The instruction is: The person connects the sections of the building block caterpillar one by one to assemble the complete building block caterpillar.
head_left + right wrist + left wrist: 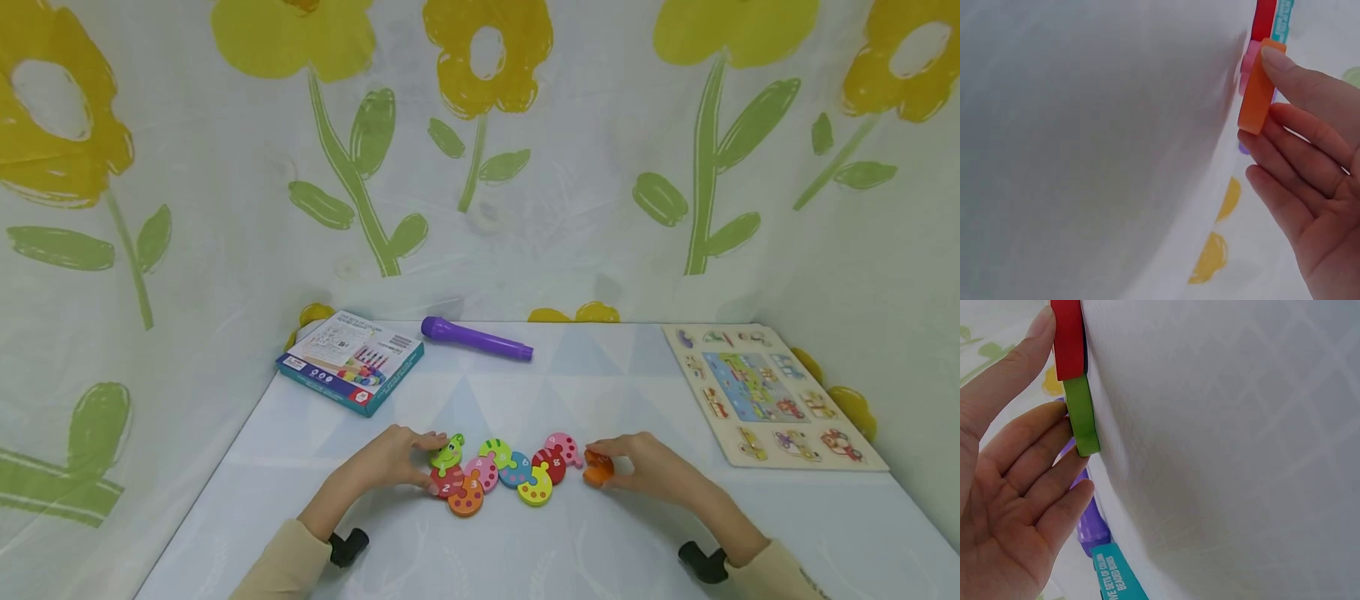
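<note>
A caterpillar puzzle of joined colourful pieces (517, 469) lies in a wavy row, numbers on several of them. At its left end my left hand (401, 458) touches the green head piece (446, 454) with its fingers and the red piece (447, 482) marked 2 with its thumb. Those fingers look relaxed in the left wrist view, their tips partly hidden behind the green edge. My right hand (637, 467) pinches an orange puzzle piece (1257, 90) between thumb and fingers, just right of the pink end piece (564, 448).
At the back left lies a teal-edged box (352, 360), with a purple toy microphone (477, 338) beside it. A wooden picture puzzle board (772, 396) lies at the right. Flowered cloth (570, 208) rises behind the table's back edge.
</note>
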Available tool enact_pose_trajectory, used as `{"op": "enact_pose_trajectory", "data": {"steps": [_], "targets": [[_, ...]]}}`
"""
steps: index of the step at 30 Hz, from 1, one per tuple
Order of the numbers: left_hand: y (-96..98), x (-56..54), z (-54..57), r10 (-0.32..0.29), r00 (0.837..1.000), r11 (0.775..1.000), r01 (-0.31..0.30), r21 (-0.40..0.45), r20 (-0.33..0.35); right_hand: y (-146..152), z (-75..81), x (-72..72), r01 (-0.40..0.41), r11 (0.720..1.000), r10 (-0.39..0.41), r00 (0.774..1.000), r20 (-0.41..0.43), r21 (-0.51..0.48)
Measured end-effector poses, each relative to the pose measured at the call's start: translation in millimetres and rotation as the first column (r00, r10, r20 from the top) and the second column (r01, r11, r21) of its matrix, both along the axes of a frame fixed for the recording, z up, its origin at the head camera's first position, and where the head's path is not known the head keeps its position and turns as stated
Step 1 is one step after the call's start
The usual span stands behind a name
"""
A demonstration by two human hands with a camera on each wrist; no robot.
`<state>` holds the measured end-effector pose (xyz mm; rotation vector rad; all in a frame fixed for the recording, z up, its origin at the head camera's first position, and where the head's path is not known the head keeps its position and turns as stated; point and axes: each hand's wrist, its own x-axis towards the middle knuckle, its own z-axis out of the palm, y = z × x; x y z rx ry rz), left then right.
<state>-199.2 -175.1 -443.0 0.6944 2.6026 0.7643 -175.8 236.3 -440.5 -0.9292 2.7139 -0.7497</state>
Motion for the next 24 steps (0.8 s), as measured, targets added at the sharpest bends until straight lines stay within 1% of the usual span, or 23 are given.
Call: {"op": "enact_pose_trajectory", "data": {"steps": [9,13,18,24], "targets": [[-0.4,0.4,-0.3,-0.001,1.000,1.000,0.001,-0.006,-0.009,-13.1,2.5,7.8,0.082,0.996,-0.082,0.997,0.007,0.027],[-0.3,0.2,0.3,-0.006,1.000,1.000,0.006,-0.002,-0.017,-19.4,1.7,10.2,0.151,0.988,-0.151,0.988,0.008,0.030],[-0.5,0.1,-0.1,-0.003,1.000,1.000,0.003,-0.001,-0.015,-29.3,0.8,13.5,0.235,0.972,-0.236,0.972,0.002,0.027],[-0.2,-0.3,-1.0,-0.004,1.000,1.000,0.004,-0.005,-0.011,-37.2,1.9,14.7,0.266,0.964,-0.265,0.963,-0.042,0.021]]}}
